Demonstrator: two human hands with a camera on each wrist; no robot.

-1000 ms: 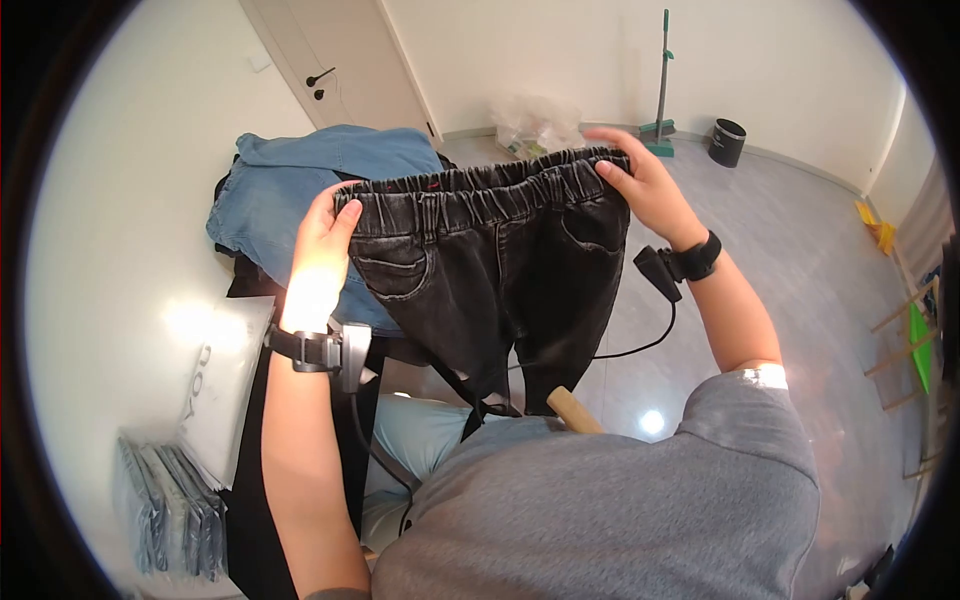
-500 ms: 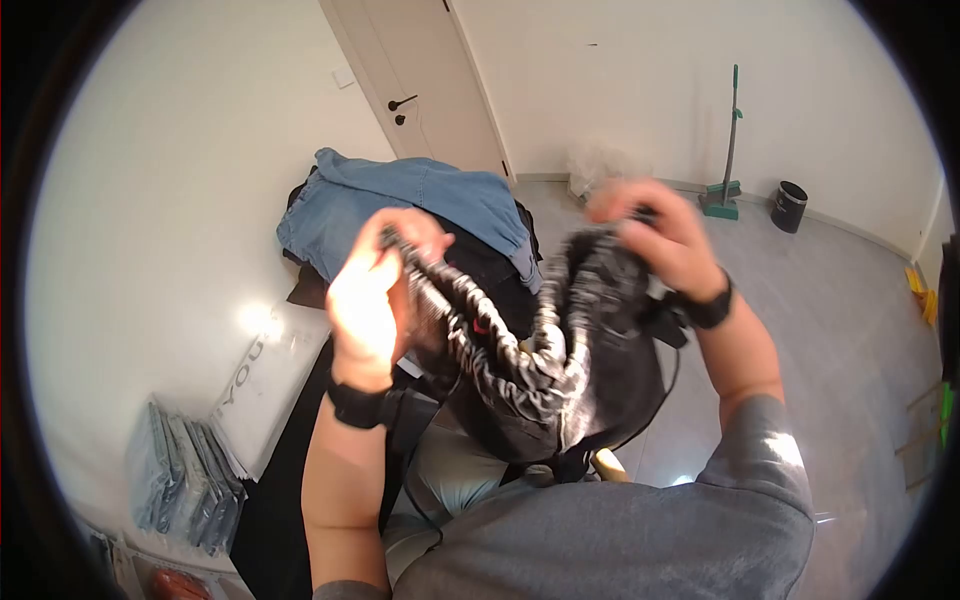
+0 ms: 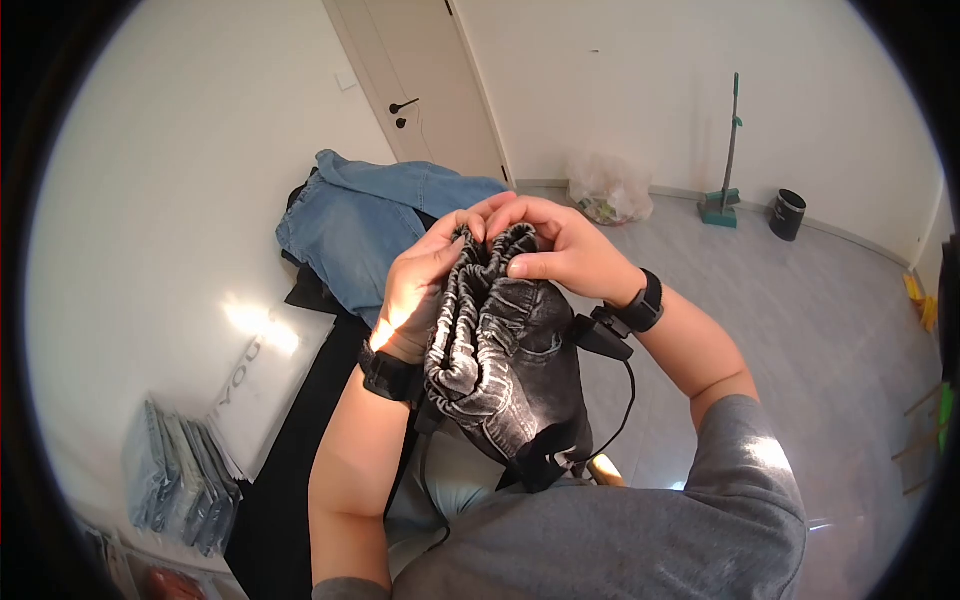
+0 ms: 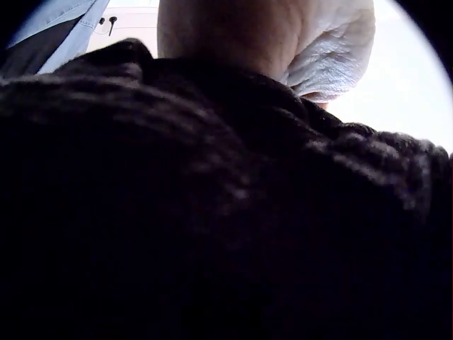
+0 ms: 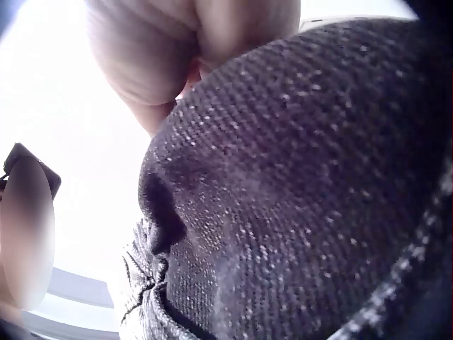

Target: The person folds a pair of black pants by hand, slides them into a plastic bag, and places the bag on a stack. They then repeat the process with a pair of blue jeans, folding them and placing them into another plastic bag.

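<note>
Both hands hold a pair of black denim pants [image 3: 545, 370] by the elastic waistband, which is folded together in front of the chest. My left hand [image 3: 415, 285] grips the waistband's left side, thumb on the near face. On the other side my right hand [image 3: 560, 250] pinches the band between thumb and fingers. The fingertips of the two hands meet at the far end of the band. The pants' legs hang down toward the lap, partly hidden. Dark denim [image 4: 212, 212] fills most of the left wrist view, and the right wrist view shows the fabric [image 5: 297, 177] close up.
Blue denim clothes [image 3: 370, 220] lie piled on a black surface [image 3: 290, 500] beyond the left hand. Bagged folded garments [image 3: 185, 480] and a white printed bag [image 3: 265, 400] are at left. A plastic bag [image 3: 610, 190], a broom [image 3: 725, 195] and a black bin [image 3: 788, 215] stand by the wall.
The hands came together from a wide hold, so the stretched waistband now is folded with its two sides side by side. The head view has shifted, moving the pile rightward.
</note>
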